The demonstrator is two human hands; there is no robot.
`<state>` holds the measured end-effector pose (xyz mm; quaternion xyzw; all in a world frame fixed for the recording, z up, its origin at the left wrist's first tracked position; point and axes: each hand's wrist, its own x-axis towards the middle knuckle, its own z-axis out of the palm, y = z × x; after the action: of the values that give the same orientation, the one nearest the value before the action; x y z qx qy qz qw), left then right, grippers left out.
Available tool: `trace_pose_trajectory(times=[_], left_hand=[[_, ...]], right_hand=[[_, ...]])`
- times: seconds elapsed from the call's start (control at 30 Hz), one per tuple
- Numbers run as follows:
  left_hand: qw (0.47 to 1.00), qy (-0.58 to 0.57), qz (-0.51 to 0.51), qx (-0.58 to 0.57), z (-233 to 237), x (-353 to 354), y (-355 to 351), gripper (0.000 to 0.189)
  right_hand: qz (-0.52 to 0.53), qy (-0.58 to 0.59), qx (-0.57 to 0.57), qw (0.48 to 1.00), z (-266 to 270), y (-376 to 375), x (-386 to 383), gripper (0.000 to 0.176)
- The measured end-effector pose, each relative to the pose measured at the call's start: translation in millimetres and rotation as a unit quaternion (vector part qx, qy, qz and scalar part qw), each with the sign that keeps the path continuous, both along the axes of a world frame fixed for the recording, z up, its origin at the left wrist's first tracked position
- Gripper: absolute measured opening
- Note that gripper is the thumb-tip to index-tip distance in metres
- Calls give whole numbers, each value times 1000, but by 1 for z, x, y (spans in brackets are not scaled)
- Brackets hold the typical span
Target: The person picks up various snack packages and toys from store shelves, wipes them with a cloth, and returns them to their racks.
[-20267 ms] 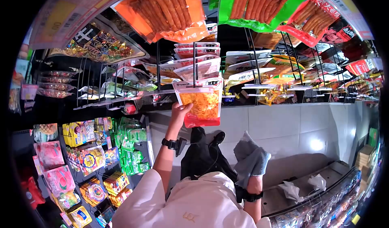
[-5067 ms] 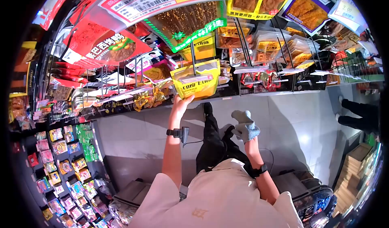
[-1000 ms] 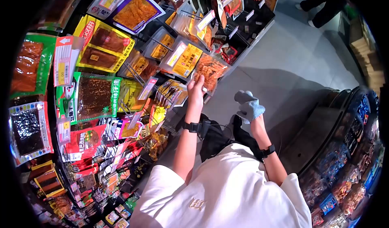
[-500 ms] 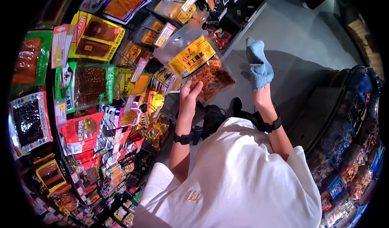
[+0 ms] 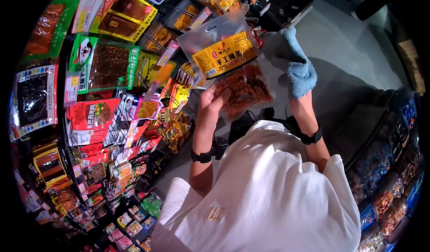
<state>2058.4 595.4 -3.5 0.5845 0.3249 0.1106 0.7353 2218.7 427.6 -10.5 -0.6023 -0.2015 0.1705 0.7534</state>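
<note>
From seven to one o'clock, the black rack [image 5: 292, 6] bears snack packets [image 5: 113, 66] and price tags [image 5: 71, 89]. At four o'clock, a dark display unit [image 5: 354, 132] holds colourful bags [image 5: 386, 197].

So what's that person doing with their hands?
They're in an aisle of hanging snacks. Their left hand holds a see-through bag with a yellow label, off the rack. A blue cloth covers their right hand, close to the bag. I can't tell if the cloth touches it.
</note>
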Motion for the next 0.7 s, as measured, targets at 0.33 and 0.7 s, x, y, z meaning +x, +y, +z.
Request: trace_pose_trajectory(times=[0.33,0.7], left_hand=[[970,-83,-27,228,-9,-7,-12,39],[987,-96,94,83,3,-11,-24,31]], right_hand=[[220,-403,-16,888,2,39,-58,47],[236,-417,-66,875,-3,41,-63,46]])
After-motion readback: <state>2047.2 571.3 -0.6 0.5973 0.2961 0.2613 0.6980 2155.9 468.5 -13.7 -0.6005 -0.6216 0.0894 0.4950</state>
